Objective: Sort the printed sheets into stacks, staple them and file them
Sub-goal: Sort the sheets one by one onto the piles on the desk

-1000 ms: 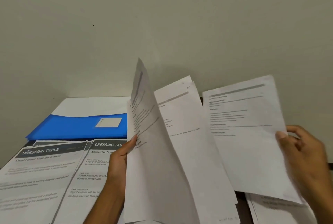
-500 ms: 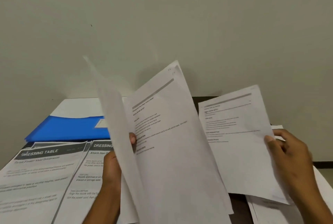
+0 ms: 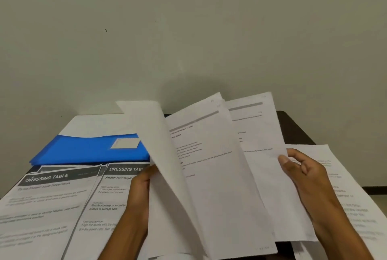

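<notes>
I hold a fanned bundle of printed sheets above the dark table (image 3: 297, 130). My left hand (image 3: 140, 190) grips the bundle's left edge, where one blank-backed sheet (image 3: 159, 155) curls over to the left and mostly hides the fingers. The middle sheet (image 3: 211, 176) faces me with a grey header bar. My right hand (image 3: 303, 178) pinches the right edge of the rightmost sheet (image 3: 261, 155) between thumb and fingers. Two "DRESSING TABLE" stacks (image 3: 48, 203) (image 3: 109, 197) lie flat on the left.
A blue folder (image 3: 90, 150) with a white label lies behind the left stacks, on a white sheet (image 3: 94, 123). More printed pages (image 3: 347, 201) lie on the table under my right hand. A plain wall rises right behind the table.
The leftmost sheet has swung further left and bent over. The right-hand sheet has slid in close against the middle one, and both hands have stayed on the bundle.
</notes>
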`<state>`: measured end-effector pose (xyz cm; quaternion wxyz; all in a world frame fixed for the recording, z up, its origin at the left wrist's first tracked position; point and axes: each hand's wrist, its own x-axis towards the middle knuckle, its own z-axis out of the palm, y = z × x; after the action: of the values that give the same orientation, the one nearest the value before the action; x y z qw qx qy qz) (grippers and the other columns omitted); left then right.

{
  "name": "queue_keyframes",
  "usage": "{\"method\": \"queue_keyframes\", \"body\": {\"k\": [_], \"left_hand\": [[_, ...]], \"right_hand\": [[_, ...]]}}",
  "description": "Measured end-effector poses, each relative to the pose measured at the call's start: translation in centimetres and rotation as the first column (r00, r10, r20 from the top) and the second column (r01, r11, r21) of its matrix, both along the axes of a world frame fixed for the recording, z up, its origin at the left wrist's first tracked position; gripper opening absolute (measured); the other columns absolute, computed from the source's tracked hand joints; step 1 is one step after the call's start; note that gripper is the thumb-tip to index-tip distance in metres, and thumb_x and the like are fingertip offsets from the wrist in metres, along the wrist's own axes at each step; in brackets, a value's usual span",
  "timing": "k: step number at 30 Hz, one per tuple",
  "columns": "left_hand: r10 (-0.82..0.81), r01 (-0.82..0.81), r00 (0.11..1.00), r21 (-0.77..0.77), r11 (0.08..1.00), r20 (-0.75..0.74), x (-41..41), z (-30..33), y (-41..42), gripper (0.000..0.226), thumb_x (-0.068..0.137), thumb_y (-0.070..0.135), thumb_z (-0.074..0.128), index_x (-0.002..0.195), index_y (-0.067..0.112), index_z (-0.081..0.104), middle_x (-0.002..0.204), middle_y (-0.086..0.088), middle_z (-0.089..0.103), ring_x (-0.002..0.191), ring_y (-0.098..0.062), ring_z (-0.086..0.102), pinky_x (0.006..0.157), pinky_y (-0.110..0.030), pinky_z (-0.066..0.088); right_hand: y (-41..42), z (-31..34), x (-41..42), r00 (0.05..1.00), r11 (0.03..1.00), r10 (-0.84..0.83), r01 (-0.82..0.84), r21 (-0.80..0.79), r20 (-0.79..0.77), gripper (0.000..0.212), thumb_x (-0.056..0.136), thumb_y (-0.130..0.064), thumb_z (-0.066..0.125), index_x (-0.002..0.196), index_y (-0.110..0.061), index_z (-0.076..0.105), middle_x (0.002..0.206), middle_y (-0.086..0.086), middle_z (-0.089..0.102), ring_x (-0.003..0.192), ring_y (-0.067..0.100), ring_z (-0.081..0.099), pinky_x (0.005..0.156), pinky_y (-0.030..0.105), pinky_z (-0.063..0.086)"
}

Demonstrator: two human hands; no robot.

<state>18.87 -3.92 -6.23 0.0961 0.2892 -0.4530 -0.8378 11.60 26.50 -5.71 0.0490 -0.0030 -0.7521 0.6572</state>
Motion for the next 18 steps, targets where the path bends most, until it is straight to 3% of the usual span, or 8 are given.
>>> {"method": "queue_keyframes", "body": {"k": [4, 8, 10, 13, 15, 17, 18], "left_hand": [[-0.143, 0.150, 0.987, 0.085, 0.985, -0.075, -0.2, 0.2, -0.1, 0.030, 0.098, 0.022, 0.063, 0.118, 0.005, 0.078, 0.115, -0.025, 0.075, 0.095, -0.041, 0.073, 0.096, -0.055, 0.055], [-0.093, 0.096, 0.995, 0.068, 0.993, -0.037, -0.2, -0.1, -0.4, 0.031, 0.095, 0.022, 0.065, 0.118, 0.005, 0.076, 0.111, -0.024, 0.077, 0.082, -0.037, 0.078, 0.067, -0.047, 0.066], [-0.080, 0.083, 0.996, 0.077, 0.994, -0.031, -0.2, 0.0, -0.3, 0.032, 0.095, 0.021, 0.064, 0.120, 0.005, 0.075, 0.109, -0.023, 0.077, 0.082, -0.036, 0.078, 0.062, -0.043, 0.065], [-0.078, 0.081, 0.995, 0.058, 0.995, -0.055, -0.2, 0.1, 0.0, 0.023, 0.100, 0.015, 0.055, 0.103, 0.005, 0.076, 0.076, -0.013, 0.077, 0.058, -0.024, 0.075, 0.046, -0.029, 0.058], [-0.093, 0.094, 0.992, 0.018, 0.995, -0.083, -0.1, 0.3, 0.4, 0.037, 0.102, 0.010, 0.050, 0.077, 0.008, 0.077, 0.057, -0.008, 0.070, 0.043, -0.017, 0.067, 0.037, -0.020, 0.049], [-0.094, 0.095, 0.992, 0.011, 0.995, -0.084, 0.0, 0.7, 0.9, 0.058, 0.104, 0.009, 0.047, 0.053, 0.013, 0.076, 0.049, -0.005, 0.065, 0.037, -0.014, 0.062, 0.034, -0.017, 0.044], [-0.081, 0.083, 0.994, 0.015, 0.996, -0.072, 0.1, 0.9, 1.0, 0.066, 0.105, 0.010, 0.046, 0.045, 0.015, 0.073, 0.047, -0.003, 0.063, 0.035, -0.013, 0.061, 0.034, -0.016, 0.043]], "right_hand": [[-1.8, 0.2, 0.2, 0.998, 0.998, 0.057, -0.057, 0.022, -0.023, 0.011, 0.103, -0.028, 0.062, 0.107, -0.026, 0.071, 0.091, -0.002, 0.080, 0.076, 0.018, 0.078, 0.057, 0.023, 0.060], [-4.5, 0.4, 0.7, 0.985, 0.986, 0.156, -0.152, 0.064, -0.074, 0.020, 0.106, -0.021, 0.057, 0.098, -0.020, 0.075, 0.085, 0.000, 0.079, 0.075, 0.019, 0.077, 0.064, 0.023, 0.060], [-5.7, 0.1, 1.1, 0.984, 0.983, 0.159, -0.150, 0.108, -0.084, 0.025, 0.108, -0.028, 0.053, 0.093, -0.019, 0.072, 0.079, -0.003, 0.075, 0.071, 0.016, 0.073, 0.060, 0.020, 0.055], [-6.4, -0.6, 1.6, 0.987, 0.977, 0.121, -0.101, 0.189, -0.102, 0.044, 0.106, -0.053, 0.047, 0.081, -0.020, 0.060, 0.070, 0.000, 0.063, 0.062, 0.015, 0.060, 0.061, 0.030, 0.045], [-6.1, -0.8, 1.8, 0.981, 0.973, 0.098, -0.059, 0.225, -0.166, 0.047, 0.101, -0.060, 0.043, 0.074, -0.023, 0.049, 0.066, 0.003, 0.053, 0.056, 0.010, 0.047, 0.060, 0.033, 0.038], [-5.7, -0.6, 1.6, 0.979, 0.960, 0.092, -0.039, 0.278, -0.181, 0.039, 0.098, -0.063, 0.053, 0.075, -0.033, 0.055, 0.067, -0.009, 0.061, 0.061, 0.009, 0.056, 0.060, 0.024, 0.043], [-5.7, -0.6, 1.5, 0.980, 0.944, 0.098, -0.037, 0.327, -0.172, 0.025, 0.096, -0.059, 0.063, 0.082, -0.039, 0.061, 0.073, -0.019, 0.067, 0.070, 0.004, 0.064, 0.062, 0.017, 0.046]]}}
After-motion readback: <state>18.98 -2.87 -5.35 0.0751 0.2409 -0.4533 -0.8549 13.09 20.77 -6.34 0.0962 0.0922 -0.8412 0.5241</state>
